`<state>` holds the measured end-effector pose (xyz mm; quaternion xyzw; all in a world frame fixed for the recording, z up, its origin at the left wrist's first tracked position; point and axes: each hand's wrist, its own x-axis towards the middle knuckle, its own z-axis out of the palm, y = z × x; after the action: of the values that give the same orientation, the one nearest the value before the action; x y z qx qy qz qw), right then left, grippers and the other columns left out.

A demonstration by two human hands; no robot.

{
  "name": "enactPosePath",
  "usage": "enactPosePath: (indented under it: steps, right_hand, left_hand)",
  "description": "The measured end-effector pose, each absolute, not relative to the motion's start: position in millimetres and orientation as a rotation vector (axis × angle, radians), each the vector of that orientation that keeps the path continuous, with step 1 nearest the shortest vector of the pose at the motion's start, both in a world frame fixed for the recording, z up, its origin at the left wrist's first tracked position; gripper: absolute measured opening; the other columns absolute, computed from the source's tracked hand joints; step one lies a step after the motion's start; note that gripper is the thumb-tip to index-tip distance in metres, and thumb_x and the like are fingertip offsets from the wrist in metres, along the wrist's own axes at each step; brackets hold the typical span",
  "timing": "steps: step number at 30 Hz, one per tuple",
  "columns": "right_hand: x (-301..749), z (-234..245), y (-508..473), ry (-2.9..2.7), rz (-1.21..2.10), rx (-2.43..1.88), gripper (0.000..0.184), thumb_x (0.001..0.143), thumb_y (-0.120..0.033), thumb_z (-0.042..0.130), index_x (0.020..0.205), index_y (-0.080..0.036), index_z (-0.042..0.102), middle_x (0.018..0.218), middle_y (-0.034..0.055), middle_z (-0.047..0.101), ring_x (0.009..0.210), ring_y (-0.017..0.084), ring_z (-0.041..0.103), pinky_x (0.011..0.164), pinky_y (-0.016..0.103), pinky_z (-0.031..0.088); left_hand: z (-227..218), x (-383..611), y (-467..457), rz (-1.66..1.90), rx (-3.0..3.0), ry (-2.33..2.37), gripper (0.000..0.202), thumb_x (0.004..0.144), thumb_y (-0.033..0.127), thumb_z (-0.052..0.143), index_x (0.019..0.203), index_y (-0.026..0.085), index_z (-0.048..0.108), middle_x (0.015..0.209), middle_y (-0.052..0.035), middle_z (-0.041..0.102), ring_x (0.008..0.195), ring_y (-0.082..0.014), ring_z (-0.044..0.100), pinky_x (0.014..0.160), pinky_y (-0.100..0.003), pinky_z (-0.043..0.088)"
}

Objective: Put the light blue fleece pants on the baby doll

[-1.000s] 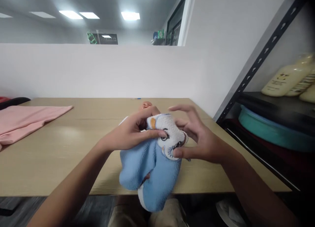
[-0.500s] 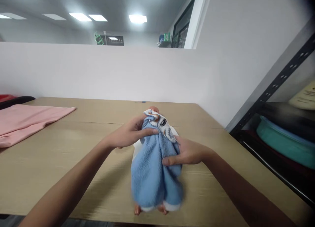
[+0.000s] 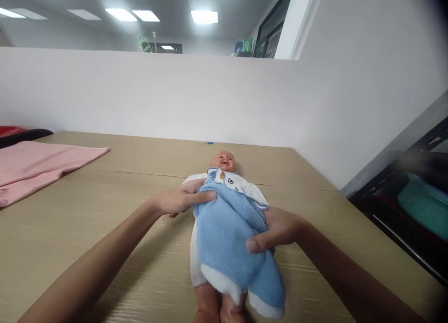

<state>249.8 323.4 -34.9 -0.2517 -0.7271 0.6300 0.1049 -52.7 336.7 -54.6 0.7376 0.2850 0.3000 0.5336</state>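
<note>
A baby doll (image 3: 224, 161) lies on its back on the table, its head away from me and its bare legs towards me. White clothing shows at its shoulders and side. Over its body hangs a fluffy blue garment (image 3: 227, 239) with white cuffs and a white patch with an embroidered animal face. My left hand (image 3: 185, 196) grips the garment's upper left part, thumb on top and fingers hidden behind the cloth. On the right side my right hand (image 3: 275, 229) holds the cloth lower down, thumb in front, its other fingers hidden.
A pink cloth (image 3: 42, 166) lies flat on the brown table (image 3: 133, 248) at the left. Behind it is a red and black item (image 3: 21, 134). A small blue-tipped object (image 3: 209, 143) lies near the back wall. At the right stands a dark shelf with a teal basin (image 3: 425, 208).
The blue garment has come down and towards me, uncovering the doll's face and shoulders. Its lower end has swung right, showing more of the doll's legs. Both hands keep hold of it.
</note>
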Motion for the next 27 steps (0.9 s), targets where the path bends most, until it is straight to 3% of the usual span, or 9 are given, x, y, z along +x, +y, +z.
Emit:
enactPosePath:
  steps: [4,7,11,15,18,23,27]
  right_hand:
    - [244.8,-51.2,331.8,-1.838,1.777,-0.695,0.078,0.076,-0.064,0.094,0.138,-0.021,0.072,0.124,0.0096,0.080,0.118,0.029,0.076,0.104,0.040,0.062]
    - [241.2,-69.0,336.2,-1.677,1.752,-0.763,0.074,0.079,-0.069,0.090,0.133,-0.021,0.074,0.121,0.0094,0.080,0.110,0.027,0.078,0.098,0.038,0.063]
    - [242.1,-72.9,334.0,-1.700,1.817,-0.790,0.067,0.085,-0.071,0.084,0.128,-0.020,0.075,0.116,0.0084,0.081,0.103,0.023,0.078,0.096,0.034,0.062]
    - [239.8,-51.0,322.1,-1.915,1.981,-0.531,0.076,0.077,-0.069,0.091,0.128,-0.016,0.075,0.111,0.0072,0.081,0.094,0.021,0.077,0.095,0.032,0.062]
    - [233.1,-33.5,308.4,-1.925,1.978,-0.429,0.078,0.074,-0.065,0.094,0.130,-0.015,0.074,0.108,0.0067,0.080,0.098,0.023,0.077,0.098,0.033,0.061]
    - [222.6,-21.4,284.2,-1.817,1.659,-0.491,0.072,0.075,-0.045,0.096,0.138,-0.020,0.070,0.130,0.0089,0.077,0.129,0.032,0.071,0.119,0.047,0.052]
    - [221.3,-31.1,261.0,-1.725,1.245,-0.929,0.055,0.084,-0.041,0.088,0.133,-0.021,0.072,0.136,0.0110,0.077,0.130,0.035,0.070,0.123,0.055,0.048]
  left_hand:
    - [-55.3,-45.4,339.0,0.508,1.623,0.502,0.052,0.083,0.067,0.086,0.094,0.018,0.071,0.073,0.0027,0.058,0.061,-0.0100,0.050,0.052,-0.017,0.047]
    - [-58.4,-43.0,343.4,0.439,1.589,0.410,0.056,0.071,0.059,0.097,0.101,0.017,0.075,0.085,-0.0022,0.068,0.074,-0.0149,0.061,0.064,-0.022,0.057]
    - [-59.5,-40.5,347.6,0.584,1.582,0.374,0.042,0.086,0.057,0.088,0.085,0.018,0.071,0.070,0.0009,0.061,0.074,-0.0152,0.063,0.072,-0.024,0.059]
    - [-56.6,-39.1,342.8,0.586,1.631,0.342,0.052,0.098,0.065,0.071,0.078,0.017,0.071,0.063,-0.0026,0.059,0.071,-0.0181,0.062,0.067,-0.026,0.057]
    - [-50.2,-39.0,329.6,0.603,1.568,0.419,0.047,0.098,0.062,0.074,0.087,0.016,0.074,0.075,-0.0039,0.068,0.074,-0.0162,0.063,0.070,-0.024,0.056]
    - [-29.9,-31.9,292.7,0.670,1.568,0.515,0.049,0.086,0.044,0.090,0.125,0.018,0.075,0.113,-0.0069,0.078,0.104,-0.0230,0.072,0.093,-0.030,0.059]
    - [-32.7,-18.6,260.4,0.886,1.675,0.863,0.037,0.089,0.033,0.083,0.122,0.019,0.074,0.117,-0.0068,0.079,0.109,-0.0271,0.073,0.098,-0.036,0.059]
